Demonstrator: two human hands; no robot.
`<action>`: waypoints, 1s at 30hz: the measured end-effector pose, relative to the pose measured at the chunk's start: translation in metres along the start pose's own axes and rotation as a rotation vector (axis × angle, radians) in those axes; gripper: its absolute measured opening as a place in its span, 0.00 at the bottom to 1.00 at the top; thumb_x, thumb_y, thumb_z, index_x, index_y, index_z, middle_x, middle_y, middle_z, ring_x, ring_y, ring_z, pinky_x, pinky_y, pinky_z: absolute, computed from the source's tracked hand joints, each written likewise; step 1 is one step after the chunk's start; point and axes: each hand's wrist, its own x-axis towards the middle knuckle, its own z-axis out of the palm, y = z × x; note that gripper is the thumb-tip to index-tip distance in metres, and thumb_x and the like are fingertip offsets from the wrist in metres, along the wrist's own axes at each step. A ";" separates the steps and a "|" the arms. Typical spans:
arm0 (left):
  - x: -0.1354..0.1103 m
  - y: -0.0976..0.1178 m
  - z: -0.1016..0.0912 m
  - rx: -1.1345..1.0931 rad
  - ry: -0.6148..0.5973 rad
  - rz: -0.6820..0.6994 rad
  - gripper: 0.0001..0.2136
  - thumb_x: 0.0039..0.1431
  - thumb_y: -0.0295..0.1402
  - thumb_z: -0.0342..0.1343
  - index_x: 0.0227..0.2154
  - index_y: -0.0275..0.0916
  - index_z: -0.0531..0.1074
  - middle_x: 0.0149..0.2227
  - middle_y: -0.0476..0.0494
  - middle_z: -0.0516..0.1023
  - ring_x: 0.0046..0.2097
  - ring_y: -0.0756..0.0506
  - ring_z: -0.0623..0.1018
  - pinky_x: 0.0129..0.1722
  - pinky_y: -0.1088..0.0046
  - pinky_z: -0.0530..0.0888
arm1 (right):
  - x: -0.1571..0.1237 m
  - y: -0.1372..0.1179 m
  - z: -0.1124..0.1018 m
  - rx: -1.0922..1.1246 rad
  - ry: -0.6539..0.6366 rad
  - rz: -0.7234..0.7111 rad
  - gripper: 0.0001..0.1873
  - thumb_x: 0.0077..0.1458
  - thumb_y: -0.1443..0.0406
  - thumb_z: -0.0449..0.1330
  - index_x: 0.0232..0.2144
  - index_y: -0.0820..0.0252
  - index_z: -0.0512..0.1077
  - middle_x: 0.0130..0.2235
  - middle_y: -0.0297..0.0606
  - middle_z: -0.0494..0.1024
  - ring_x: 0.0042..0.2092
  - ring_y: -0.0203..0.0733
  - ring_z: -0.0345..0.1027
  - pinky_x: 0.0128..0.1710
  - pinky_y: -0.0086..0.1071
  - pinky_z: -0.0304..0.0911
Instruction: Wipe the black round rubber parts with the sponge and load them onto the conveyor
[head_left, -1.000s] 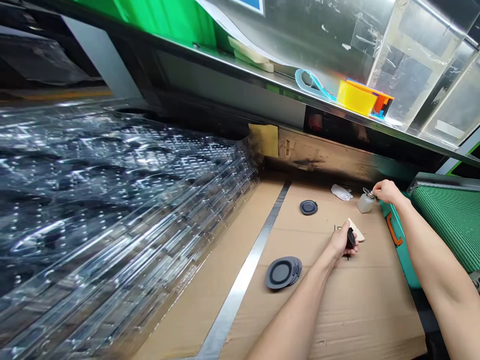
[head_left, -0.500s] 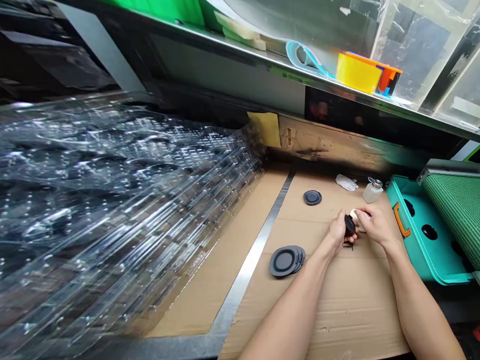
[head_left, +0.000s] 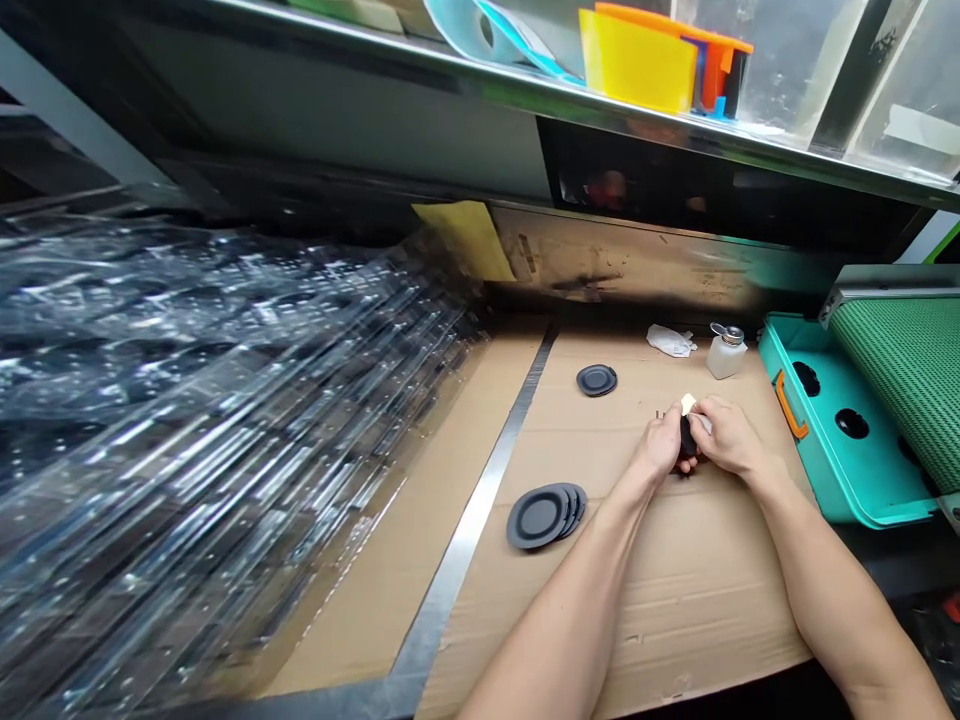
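Note:
My left hand point(head_left: 660, 445) is closed round a small dark round disc point(head_left: 687, 440), held on edge above the cardboard. My right hand point(head_left: 724, 435) meets it from the right and pinches a small pale pad point(head_left: 688, 404) against the disc. A fanned stack of the same dark discs point(head_left: 546, 514) lies on the cardboard to the left of my hands. One single disc point(head_left: 597, 379) lies farther back. A small clear bottle with a metal top point(head_left: 726, 351) stands at the back right.
A high pile of clear plastic trays point(head_left: 210, 420) fills the left side. A crumpled white wipe point(head_left: 670, 340) lies beside the bottle. A teal bin point(head_left: 840, 440) and a green belt point(head_left: 907, 380) sit at right. A shelf above carries a yellow box point(head_left: 637, 58).
My right hand left the bottle's top, came down to the left hand and picked up the pale pad. Both hands now meet at the disc. The view tilted down.

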 end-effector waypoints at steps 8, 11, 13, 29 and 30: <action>0.004 -0.005 -0.001 0.083 0.025 0.010 0.28 0.68 0.50 0.39 0.21 0.39 0.74 0.15 0.41 0.73 0.15 0.45 0.71 0.19 0.70 0.69 | 0.000 -0.009 -0.001 -0.194 -0.087 0.040 0.07 0.62 0.67 0.53 0.36 0.58 0.71 0.39 0.40 0.76 0.37 0.41 0.67 0.36 0.30 0.56; 0.004 -0.006 0.000 0.115 0.039 0.027 0.29 0.67 0.51 0.40 0.21 0.38 0.74 0.14 0.41 0.73 0.16 0.45 0.71 0.19 0.71 0.69 | 0.000 -0.012 -0.002 -0.241 -0.074 0.037 0.08 0.64 0.66 0.52 0.38 0.58 0.71 0.41 0.41 0.77 0.39 0.41 0.68 0.36 0.30 0.55; 0.003 -0.006 0.000 0.125 0.039 0.037 0.29 0.67 0.50 0.40 0.20 0.38 0.74 0.14 0.41 0.73 0.16 0.45 0.72 0.19 0.71 0.69 | -0.001 -0.013 -0.003 -0.263 -0.095 0.040 0.08 0.64 0.66 0.52 0.37 0.58 0.72 0.41 0.42 0.77 0.39 0.41 0.69 0.36 0.31 0.55; -0.007 -0.001 0.006 0.147 0.076 0.048 0.28 0.66 0.50 0.43 0.18 0.39 0.71 0.14 0.42 0.71 0.15 0.46 0.71 0.16 0.72 0.66 | -0.002 -0.007 -0.008 -0.207 -0.076 -0.010 0.08 0.63 0.67 0.53 0.36 0.58 0.73 0.40 0.40 0.78 0.38 0.40 0.69 0.37 0.30 0.56; -0.009 0.000 0.007 0.154 0.077 0.055 0.28 0.66 0.51 0.43 0.18 0.38 0.71 0.14 0.42 0.71 0.15 0.46 0.71 0.16 0.72 0.65 | -0.002 -0.007 -0.008 -0.208 -0.085 -0.005 0.08 0.62 0.67 0.53 0.35 0.58 0.74 0.39 0.40 0.78 0.38 0.40 0.69 0.36 0.30 0.56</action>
